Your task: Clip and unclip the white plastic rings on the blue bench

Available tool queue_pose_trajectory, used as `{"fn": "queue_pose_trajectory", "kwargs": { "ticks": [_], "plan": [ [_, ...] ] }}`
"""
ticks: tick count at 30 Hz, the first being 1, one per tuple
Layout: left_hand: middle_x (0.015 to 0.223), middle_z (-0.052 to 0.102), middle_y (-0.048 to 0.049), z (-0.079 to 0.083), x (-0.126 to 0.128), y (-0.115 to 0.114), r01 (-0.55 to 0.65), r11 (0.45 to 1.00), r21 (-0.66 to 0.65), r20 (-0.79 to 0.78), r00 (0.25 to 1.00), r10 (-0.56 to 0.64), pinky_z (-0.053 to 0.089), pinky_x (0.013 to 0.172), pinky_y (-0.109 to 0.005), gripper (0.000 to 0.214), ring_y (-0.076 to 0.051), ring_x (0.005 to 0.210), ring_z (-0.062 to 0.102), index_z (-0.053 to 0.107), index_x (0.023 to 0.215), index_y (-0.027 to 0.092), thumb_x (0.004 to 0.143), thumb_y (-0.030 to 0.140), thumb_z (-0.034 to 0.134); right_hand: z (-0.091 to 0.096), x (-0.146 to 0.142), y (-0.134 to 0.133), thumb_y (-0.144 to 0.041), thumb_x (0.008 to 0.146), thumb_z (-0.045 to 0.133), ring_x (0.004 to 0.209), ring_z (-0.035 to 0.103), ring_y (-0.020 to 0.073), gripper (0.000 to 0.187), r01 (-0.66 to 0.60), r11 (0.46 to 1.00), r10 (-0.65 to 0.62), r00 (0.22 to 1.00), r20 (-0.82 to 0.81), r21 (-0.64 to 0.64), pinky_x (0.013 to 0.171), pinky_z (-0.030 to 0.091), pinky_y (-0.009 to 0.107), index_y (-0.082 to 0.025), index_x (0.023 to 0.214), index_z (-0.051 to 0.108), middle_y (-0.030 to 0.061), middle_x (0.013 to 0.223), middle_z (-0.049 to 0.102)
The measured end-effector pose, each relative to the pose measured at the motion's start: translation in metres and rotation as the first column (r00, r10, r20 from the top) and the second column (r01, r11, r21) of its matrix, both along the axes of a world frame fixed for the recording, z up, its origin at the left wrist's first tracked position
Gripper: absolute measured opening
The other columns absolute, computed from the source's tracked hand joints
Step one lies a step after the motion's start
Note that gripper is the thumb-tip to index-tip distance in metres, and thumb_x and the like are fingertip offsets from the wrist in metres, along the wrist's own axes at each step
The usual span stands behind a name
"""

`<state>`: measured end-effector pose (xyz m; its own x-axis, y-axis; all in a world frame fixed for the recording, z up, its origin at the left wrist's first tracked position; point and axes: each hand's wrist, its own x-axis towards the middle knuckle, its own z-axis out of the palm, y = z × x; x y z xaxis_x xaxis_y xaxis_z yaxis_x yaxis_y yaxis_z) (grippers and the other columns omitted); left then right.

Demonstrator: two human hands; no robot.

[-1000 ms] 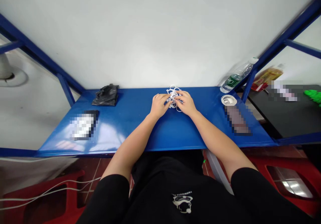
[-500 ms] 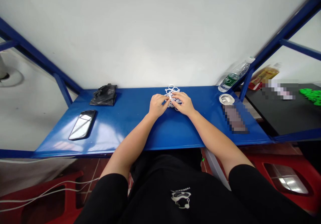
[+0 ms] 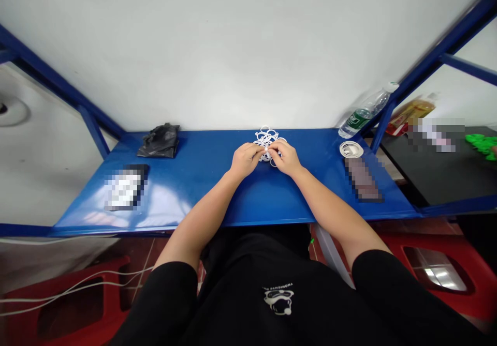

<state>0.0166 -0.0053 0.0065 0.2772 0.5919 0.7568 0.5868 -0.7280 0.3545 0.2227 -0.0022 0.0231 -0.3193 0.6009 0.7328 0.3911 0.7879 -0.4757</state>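
A cluster of small white rings (image 3: 266, 136) lies on the blue table (image 3: 202, 201) near its far edge by the wall. My left hand (image 3: 244, 159) and my right hand (image 3: 284, 157) meet at the near side of the cluster. The fingertips of both hands are pinched together on the white rings where they touch. Part of the cluster is hidden behind my fingers.
A black crumpled bag (image 3: 159, 141) lies at the back left and a phone (image 3: 125, 186) lies left of my arms. At the right stand a plastic water bottle (image 3: 365, 111), a round white coil (image 3: 351, 149) and a blurred flat object (image 3: 363, 179). Red stools (image 3: 435, 268) sit below.
My hands stay on the white rings with only small finger shifts. The view has tilted slightly, so everything sits a little higher in the picture.
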Motion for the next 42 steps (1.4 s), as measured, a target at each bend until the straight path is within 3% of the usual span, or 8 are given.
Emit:
{"fn": "queue_pose_trajectory", "kwargs": {
  "ticks": [12,19,21,25,28,31,37,42],
  "plan": [
    [0.096,0.08,-0.0057,0.008,0.005,-0.005,-0.087,0.994,-0.07,-0.06,0.995,0.083,0.051,0.09,-0.039,0.024,-0.021,0.091,0.074,0.073,0.095,0.022,0.107,0.037,0.058,0.002,-0.004,-0.001,-0.039,0.103,0.06,0.078,0.066,0.0201,0.023,0.061,0.997,-0.061,0.998,-0.009,-0.044,0.075,0.057,0.036,-0.024,0.09,0.072,0.0052,0.088,0.075],
    [0.11,0.08,-0.0073,0.021,-0.021,0.001,-0.188,0.967,-0.173,0.112,0.971,0.209,0.055,0.096,-0.04,0.012,-0.024,0.104,0.074,0.068,0.09,0.022,0.097,0.027,0.059,-0.001,0.003,0.006,-0.037,0.101,0.061,0.083,0.07,0.0225,0.021,0.154,0.981,-0.151,0.988,0.029,-0.115,0.082,0.059,0.039,-0.025,0.096,0.078,0.0057,0.093,0.078],
    [0.103,0.08,-0.0059,0.023,-0.033,0.006,-0.265,0.909,-0.322,0.084,0.948,0.306,0.056,0.088,-0.038,0.009,-0.023,0.094,0.074,0.066,0.086,0.023,0.092,0.024,0.059,-0.005,0.008,0.012,-0.035,0.099,0.063,0.082,0.069,0.0222,0.019,0.192,0.971,-0.191,0.981,0.023,-0.143,0.08,0.058,0.038,-0.025,0.095,0.078,0.0054,0.093,0.077],
    [0.08,0.076,-0.0038,0.026,-0.052,0.012,-0.471,0.703,-0.533,-0.201,0.877,0.436,0.052,0.077,-0.036,0.004,-0.026,0.082,0.072,0.064,0.083,0.024,0.086,0.027,0.064,-0.011,0.015,0.023,-0.034,0.096,0.066,0.081,0.069,0.0214,0.017,0.251,0.951,-0.254,0.967,0.008,-0.182,0.075,0.057,0.036,-0.024,0.091,0.078,0.0043,0.087,0.076],
    [0.086,0.077,-0.0044,0.026,-0.056,0.014,-0.511,0.64,-0.574,-0.276,0.856,0.437,0.05,0.076,-0.036,0.014,-0.028,0.088,0.073,0.067,0.1,0.025,0.087,0.025,0.065,-0.014,0.016,0.026,-0.032,0.095,0.066,0.081,0.069,0.0213,0.015,0.246,0.946,-0.247,0.969,0.022,-0.21,0.074,0.056,0.035,-0.023,0.09,0.078,0.004,0.087,0.076],
    [0.094,0.08,-0.0055,0.023,-0.053,0.014,-0.498,0.639,-0.587,-0.291,0.866,0.407,0.051,0.081,-0.037,0.026,-0.029,0.096,0.074,0.067,0.115,0.025,0.09,0.024,0.063,-0.016,0.013,0.025,-0.03,0.093,0.068,0.078,0.069,0.0206,0.013,0.231,0.942,-0.223,0.973,0.057,-0.242,0.074,0.056,0.036,-0.023,0.094,0.079,0.0042,0.091,0.076],
    [0.109,0.078,-0.0098,0.018,-0.052,0.013,-0.542,0.676,-0.499,-0.424,0.833,0.354,0.052,0.091,-0.042,0.014,-0.031,0.1,0.072,0.075,0.093,0.024,0.091,0.026,0.061,-0.017,0.012,0.025,-0.027,0.095,0.069,0.092,0.07,0.0241,0.019,0.156,0.963,-0.111,0.973,0.205,-0.218,0.083,0.058,0.04,-0.025,0.11,0.08,0.0077,0.107,0.076],
    [0.108,0.074,-0.014,0.018,-0.052,0.013,-0.6,0.667,-0.441,-0.494,0.783,0.378,0.052,0.095,-0.048,0.015,-0.034,0.107,0.069,0.076,0.091,0.022,0.09,0.025,0.061,-0.011,0.015,0.024,-0.031,0.093,0.075,0.112,0.068,0.0295,0.025,0.119,0.975,-0.06,0.953,0.298,-0.185,0.094,0.058,0.046,-0.027,0.118,0.08,0.0086,0.116,0.074]
  ]
}}
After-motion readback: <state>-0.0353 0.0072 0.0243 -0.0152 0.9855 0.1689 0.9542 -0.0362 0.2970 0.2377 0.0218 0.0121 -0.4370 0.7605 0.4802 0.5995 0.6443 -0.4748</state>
